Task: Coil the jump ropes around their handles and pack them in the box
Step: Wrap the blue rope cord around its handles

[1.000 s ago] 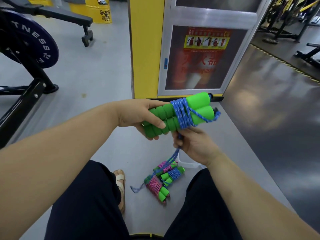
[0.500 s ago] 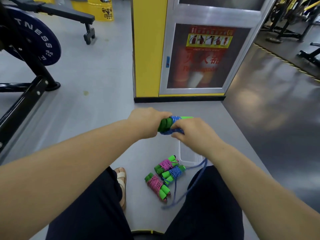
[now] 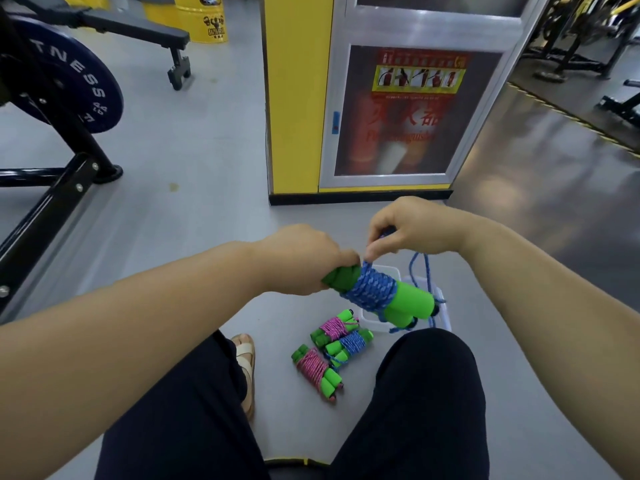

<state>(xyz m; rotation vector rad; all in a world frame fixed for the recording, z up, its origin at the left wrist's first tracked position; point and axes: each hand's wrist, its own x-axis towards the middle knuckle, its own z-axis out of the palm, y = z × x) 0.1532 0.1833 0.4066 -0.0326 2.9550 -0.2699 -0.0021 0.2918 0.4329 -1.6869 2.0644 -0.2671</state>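
My left hand (image 3: 304, 259) grips the green handles (image 3: 414, 299), my right hand (image 3: 415, 228) pinches the blue rope (image 3: 375, 289). I want it taut, each turn snug beside the last.

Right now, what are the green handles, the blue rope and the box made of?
Handles: probably foam, matte and thick, with rounded, soft-looking ends; the left hand grips them. Rope: seems to be braided cord, blue flecked with white, with a woven pattern and no shine. Box: likely clear plastic; the floor shows through its thin pale walls.
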